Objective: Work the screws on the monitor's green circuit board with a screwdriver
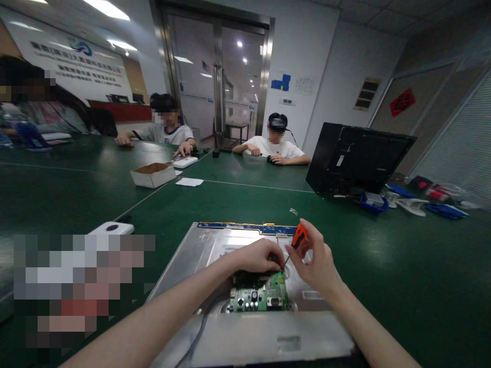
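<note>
An orange-and-black screwdriver (pixel 299 236) is in the fingers of my right hand (pixel 315 258), its shaft slanting down to the upper right corner of a green circuit board (pixel 276 291). Close beside the tip, my left hand (pixel 261 255) has its fingers curled and pinched at the board's edge; whatever they hold is hidden. The board sits on the silver metal back of a display panel (pixel 249 332), which lies flat in front of me. Along the panel's far edge runs a blue circuit strip (pixel 238 228). A grey cable (pixel 203 322) trails over the panel's left part.
Right of centre stands a black monitor housing (pixel 360 158), with a blue tray (pixel 374 202) and gloves (pixel 447 209) beside it. Farther left are a white open box (pixel 152 175) and a white device (pixel 113 228). Several people sit around the green table (pixel 402 266).
</note>
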### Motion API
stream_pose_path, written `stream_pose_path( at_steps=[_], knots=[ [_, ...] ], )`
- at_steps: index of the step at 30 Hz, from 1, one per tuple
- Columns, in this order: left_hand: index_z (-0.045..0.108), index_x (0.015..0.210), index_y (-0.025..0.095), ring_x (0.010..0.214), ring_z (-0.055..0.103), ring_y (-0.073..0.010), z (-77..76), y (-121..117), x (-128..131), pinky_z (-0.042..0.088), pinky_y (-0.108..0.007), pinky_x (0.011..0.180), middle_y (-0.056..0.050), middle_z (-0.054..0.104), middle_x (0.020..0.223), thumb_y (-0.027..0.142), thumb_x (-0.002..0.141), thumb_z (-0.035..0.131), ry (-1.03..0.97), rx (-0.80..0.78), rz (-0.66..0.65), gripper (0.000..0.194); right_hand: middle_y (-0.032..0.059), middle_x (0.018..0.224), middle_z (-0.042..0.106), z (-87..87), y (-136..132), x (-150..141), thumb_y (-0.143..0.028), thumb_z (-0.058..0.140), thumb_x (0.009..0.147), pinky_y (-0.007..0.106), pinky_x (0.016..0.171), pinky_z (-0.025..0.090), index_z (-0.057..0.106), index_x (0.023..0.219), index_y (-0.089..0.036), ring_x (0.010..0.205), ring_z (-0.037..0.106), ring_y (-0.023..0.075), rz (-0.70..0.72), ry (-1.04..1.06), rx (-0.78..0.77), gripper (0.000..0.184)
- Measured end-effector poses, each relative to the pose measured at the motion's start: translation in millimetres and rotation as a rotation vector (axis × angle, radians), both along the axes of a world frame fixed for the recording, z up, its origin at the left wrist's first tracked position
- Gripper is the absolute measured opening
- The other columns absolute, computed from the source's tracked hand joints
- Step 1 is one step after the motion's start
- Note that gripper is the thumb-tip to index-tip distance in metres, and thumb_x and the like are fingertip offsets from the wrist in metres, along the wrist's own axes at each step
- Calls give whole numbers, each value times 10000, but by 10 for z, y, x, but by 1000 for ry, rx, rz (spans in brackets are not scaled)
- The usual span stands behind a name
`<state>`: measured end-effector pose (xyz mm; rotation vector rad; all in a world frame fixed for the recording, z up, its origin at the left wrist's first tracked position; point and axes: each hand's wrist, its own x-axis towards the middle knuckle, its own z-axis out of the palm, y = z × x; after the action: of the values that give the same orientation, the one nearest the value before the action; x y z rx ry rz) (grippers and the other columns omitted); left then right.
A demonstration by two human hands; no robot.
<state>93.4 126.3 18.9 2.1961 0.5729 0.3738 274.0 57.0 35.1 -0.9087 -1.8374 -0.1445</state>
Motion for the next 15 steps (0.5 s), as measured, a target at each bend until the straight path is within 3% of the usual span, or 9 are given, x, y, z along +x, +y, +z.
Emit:
stream_pose_path(
  at_steps=[5, 10, 15],
  knots=[
    [742, 914, 157, 748, 636, -173, 31, -31, -12, 465, -234, 681, -9, 714, 821, 59, 764, 628, 16, 1, -8, 212, -26, 668, 596, 38, -37, -21, -192, 485, 959, 243, 446, 506, 306, 1477, -205, 494, 597, 145, 72, 4, -1, 548],
    [737, 902, 169, 798, 649, -177, 64, -64, -24, 478, -249, 744, -10, 729, 866, 37, 777, 639, 24, -5, -13, 207, 11, 762, 650, 34, -51, -36, -176, 483, 959, 244, 431, 512, 314, 1486, -213, 500, 596, 135, 54, 9, 24, 554],
    [735, 921, 171, 801, 652, -177, 79, -93, -37, 480, -242, 736, -9, 717, 870, 20, 782, 655, 42, -7, -3, 221, -23, 726, 615, 3, -65, -47, -167, 515, 959, 240, 409, 497, 295, 1501, -223, 463, 554, 120, 24, 26, 46, 588]
  ],
)
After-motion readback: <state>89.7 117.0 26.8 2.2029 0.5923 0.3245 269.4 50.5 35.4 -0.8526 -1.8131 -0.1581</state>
